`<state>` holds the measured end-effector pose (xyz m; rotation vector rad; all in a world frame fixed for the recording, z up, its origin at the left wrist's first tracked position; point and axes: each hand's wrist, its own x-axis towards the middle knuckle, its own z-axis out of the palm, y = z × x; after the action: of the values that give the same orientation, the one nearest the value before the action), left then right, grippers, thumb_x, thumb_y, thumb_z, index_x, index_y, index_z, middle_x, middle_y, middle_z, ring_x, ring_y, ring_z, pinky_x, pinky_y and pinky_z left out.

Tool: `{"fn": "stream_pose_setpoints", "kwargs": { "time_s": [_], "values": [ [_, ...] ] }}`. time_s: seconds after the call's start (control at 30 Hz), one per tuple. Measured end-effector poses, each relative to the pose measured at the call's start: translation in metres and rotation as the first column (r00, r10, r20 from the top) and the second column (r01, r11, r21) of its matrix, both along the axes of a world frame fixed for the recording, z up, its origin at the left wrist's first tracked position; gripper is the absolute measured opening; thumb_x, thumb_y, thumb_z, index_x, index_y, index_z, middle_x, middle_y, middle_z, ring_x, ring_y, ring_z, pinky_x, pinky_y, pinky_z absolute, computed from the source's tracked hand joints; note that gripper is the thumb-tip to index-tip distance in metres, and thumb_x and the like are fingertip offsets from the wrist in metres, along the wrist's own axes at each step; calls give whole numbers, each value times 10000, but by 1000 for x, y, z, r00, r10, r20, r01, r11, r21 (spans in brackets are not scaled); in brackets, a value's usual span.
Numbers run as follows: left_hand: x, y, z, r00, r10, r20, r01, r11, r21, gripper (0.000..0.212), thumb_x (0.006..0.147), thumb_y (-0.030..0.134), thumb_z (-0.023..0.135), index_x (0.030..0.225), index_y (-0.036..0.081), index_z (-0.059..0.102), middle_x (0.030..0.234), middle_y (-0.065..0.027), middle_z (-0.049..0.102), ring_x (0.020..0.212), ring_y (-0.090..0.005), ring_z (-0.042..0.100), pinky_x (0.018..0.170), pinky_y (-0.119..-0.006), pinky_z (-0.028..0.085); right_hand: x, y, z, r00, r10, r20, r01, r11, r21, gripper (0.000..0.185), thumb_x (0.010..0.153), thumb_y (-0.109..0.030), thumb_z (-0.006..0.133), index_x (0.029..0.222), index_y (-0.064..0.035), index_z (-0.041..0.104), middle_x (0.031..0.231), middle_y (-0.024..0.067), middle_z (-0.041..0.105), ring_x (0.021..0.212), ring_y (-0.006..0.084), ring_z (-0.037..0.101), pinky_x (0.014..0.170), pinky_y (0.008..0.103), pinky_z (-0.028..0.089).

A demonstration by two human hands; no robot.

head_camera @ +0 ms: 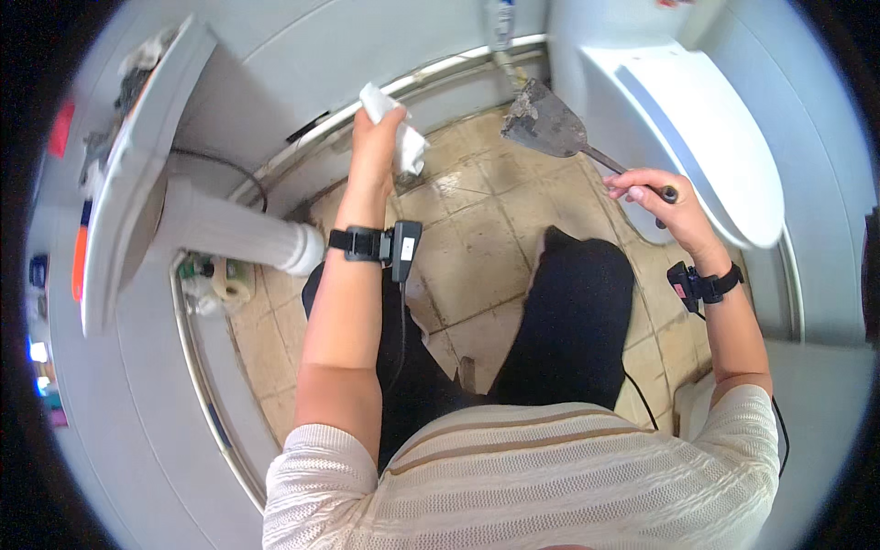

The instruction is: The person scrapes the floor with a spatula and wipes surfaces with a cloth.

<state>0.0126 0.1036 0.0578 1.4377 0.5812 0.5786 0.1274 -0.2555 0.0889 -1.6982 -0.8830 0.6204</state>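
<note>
My left hand [375, 141] grips a crumpled white tissue or cloth [411, 148] in front of the pipes along the far wall. At the right, my right hand [663, 199] holds the thin handle of a dark metal shovel [553, 124]. Pale residue clings to the shovel's blade, which is raised beside the toilet. Below both hands lies the tiled floor [474, 254], with dark stains along its grout and at the wall's foot.
A white toilet [715, 137] stands at the right. To the left are a washbasin [148, 165] and its white pedestal [234, 223], with a tape-like roll [234, 282] on the floor nearby. White pipes [440, 69] skirt the wall. A bottle [502, 24] is at the top.
</note>
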Motion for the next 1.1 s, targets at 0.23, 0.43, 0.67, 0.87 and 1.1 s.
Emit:
{"fn": "stream_pose_setpoints", "kwargs": {
  "time_s": [0.23,0.43,0.67,0.87,1.1],
  "values": [
    [-29,-57,-7,972,-219,83,232,948,-220,271,829,174,605,1048,27,544,909,-68,592,813,-177,582,682,-314,483,-133,-114,-3,880,-458,124,456,889,48,183,872,-104,562,1012,-33,657,954,64,664,843,138,630,801,277,480],
    [-41,-29,26,917,-400,8,395,902,-172,343,855,165,581,1150,40,458,937,-89,566,844,-223,586,718,-353,514,-282,-109,-103,621,-761,-186,783,616,91,182,888,-95,551,1033,-37,644,919,45,652,818,105,615,742,243,463],
    [-26,-107,73,610,-786,104,788,586,-192,357,858,168,578,1170,37,465,953,-94,557,829,-192,575,731,-335,502,-393,-68,-132,177,-969,-171,982,185,-33,169,877,-79,558,1014,-39,648,834,56,645,720,103,623,651,233,480],
    [-29,-167,76,400,-916,-42,873,394,-287,363,846,173,587,1165,43,475,975,-87,559,829,-200,576,755,-357,491,-433,-9,-122,-22,-967,-256,997,-3,-78,179,873,-80,563,1026,-35,643,848,66,650,702,108,625,641,234,477],
    [-15,-199,52,165,-986,38,932,144,-332,329,842,141,580,1124,28,455,961,-93,547,835,-228,588,726,-368,509,-433,18,-100,-267,-939,-215,963,-267,-31,198,882,-83,551,1057,-43,636,835,46,651,756,97,615,687,225,464]
  ]
}}
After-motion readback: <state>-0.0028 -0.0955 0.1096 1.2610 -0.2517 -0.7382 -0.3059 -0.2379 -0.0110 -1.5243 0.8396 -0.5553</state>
